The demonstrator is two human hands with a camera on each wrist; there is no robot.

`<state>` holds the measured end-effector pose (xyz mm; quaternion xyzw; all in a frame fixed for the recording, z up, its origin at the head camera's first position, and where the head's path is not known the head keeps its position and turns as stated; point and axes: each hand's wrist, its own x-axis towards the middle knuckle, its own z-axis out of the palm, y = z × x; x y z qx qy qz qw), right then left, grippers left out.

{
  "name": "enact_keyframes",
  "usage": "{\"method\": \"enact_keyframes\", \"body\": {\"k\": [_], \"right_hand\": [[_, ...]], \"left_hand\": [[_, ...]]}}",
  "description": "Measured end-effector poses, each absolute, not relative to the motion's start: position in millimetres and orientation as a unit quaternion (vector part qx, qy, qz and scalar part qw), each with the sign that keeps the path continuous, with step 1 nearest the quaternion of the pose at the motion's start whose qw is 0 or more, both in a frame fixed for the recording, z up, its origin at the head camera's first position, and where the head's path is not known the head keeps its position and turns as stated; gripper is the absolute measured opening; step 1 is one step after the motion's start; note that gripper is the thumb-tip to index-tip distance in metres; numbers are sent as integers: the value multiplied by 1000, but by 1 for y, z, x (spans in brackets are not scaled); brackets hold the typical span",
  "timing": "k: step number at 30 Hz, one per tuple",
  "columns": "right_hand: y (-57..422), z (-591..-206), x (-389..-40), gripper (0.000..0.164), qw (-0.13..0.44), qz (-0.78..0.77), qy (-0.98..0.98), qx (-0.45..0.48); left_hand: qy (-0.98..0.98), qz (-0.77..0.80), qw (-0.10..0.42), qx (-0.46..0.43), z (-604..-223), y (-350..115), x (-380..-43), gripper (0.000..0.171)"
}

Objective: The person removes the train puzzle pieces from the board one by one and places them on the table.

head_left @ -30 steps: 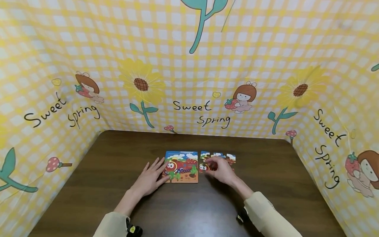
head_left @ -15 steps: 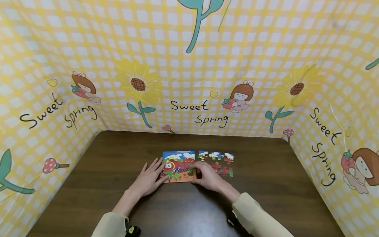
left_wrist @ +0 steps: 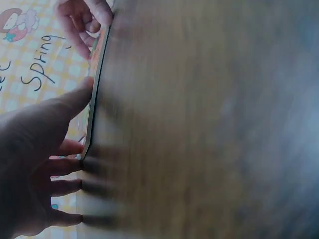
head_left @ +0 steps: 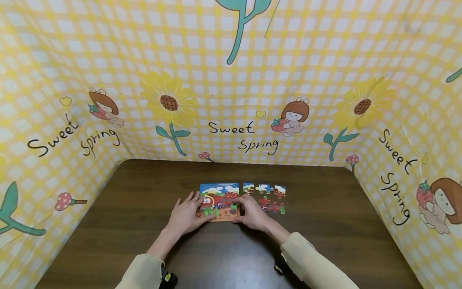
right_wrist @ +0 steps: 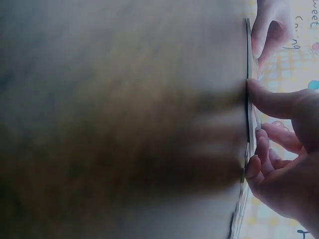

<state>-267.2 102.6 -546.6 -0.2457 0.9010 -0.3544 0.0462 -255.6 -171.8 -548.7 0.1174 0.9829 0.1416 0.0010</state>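
A puzzle board [head_left: 220, 188] with a cartoon red train lies on the table between the hands. My left hand [head_left: 185, 214] touches its left side with fingers spread, and the thumb lies at the near edge. At the near right corner, my right hand [head_left: 253, 212] pinches the board between thumb and index finger, its other fingers curled. Loose jigsaw pieces [head_left: 265, 188] lie right of the board, partly hidden by the right hand. In the left wrist view the board [left_wrist: 94, 94] shows edge-on; the right wrist view also shows its thin edge [right_wrist: 248, 55].
The dark wooden table [head_left: 151, 180] is ringed at the back and sides by a yellow checked cloth [head_left: 231, 96]. Further jigsaw pieces [head_left: 276, 207] lie just beyond the right wrist.
My right hand has moved left from the loose pieces to the board's near right corner. The left thumb has shifted right along the near edge.
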Motion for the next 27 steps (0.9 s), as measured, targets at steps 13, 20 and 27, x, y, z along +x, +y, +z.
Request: {"method": "enact_keyframes", "body": {"k": [13, 20, 27], "right_hand": [[101, -547, -272, 57, 70, -408, 878, -240], [100, -544, -272, 55, 91, -438, 864, -232], [103, -544, -271, 46, 83, -489, 844, -204]], "left_hand": [[982, 154, -36, 99, -549, -167, -259, 85], [982, 158, -30, 95, -551, -167, -259, 84], [982, 159, -32, 95, -553, -167, -258, 85]]}}
